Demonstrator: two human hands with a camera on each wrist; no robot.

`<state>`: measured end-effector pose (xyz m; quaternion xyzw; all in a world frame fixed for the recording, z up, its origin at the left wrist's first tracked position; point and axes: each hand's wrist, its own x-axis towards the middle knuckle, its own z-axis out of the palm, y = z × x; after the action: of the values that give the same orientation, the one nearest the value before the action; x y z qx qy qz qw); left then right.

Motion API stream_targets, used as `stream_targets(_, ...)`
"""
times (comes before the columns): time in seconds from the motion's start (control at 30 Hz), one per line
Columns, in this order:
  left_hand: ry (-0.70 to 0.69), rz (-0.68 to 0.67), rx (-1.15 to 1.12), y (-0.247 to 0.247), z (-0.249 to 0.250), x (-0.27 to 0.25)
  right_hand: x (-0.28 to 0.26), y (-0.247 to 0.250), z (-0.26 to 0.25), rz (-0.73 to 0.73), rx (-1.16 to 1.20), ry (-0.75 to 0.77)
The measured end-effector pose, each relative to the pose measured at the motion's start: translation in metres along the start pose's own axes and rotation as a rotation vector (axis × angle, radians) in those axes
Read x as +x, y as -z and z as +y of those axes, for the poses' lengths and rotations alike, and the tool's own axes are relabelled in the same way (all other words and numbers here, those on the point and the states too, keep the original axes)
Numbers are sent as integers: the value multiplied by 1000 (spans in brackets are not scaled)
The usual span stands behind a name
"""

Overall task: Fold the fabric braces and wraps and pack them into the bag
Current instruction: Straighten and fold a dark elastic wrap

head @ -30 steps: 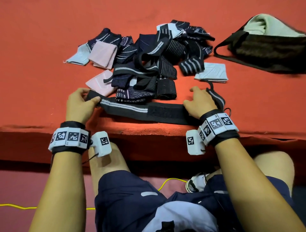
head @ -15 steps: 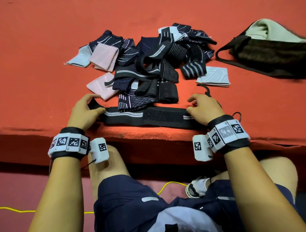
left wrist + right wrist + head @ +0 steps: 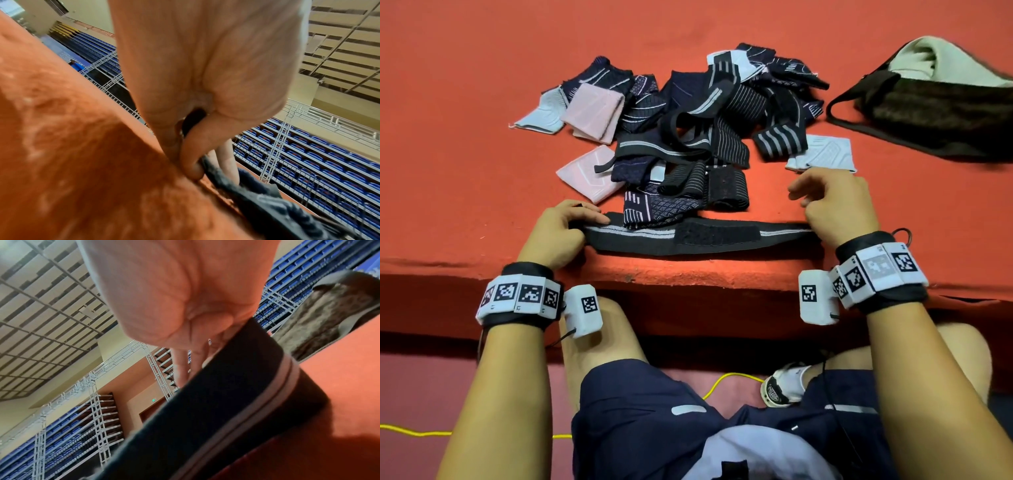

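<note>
Black wrap strap stretched flat between both hands, fold not yet begun.

Head view: left hand (image 3: pixel 558 233) pinches one end of the strap (image 3: pixel 698 236) on the red worktop (image 3: pixel 448 137); right hand (image 3: pixel 835 205) grips the other end; unfolded pile (image 3: pixel 688 137) just beyond the hands, bag (image 3: pixel 935 113) well beyond the right hand.
Left wrist view: thumb and finger curled on the strap end (image 3: pixel 257 204).
Right wrist view: fingers curled over the striped strap (image 3: pixel 236 394).
Judgement: next, bring one end over to the other.
</note>
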<state>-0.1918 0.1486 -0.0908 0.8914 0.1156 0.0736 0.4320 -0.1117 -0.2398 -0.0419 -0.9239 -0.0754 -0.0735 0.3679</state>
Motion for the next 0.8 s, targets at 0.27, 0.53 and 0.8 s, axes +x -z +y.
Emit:
stream_targets(0.27,55,-12,-90,8,0,-1,7,16,9,-136,-341,-48)
stream_targets(0.53,120,81,-102,7,2,2,13,7,7,-121,-490,-82)
stream_targets(0.8,129,254,-348,12,17,1,15,27,8,-7,-436,-245)
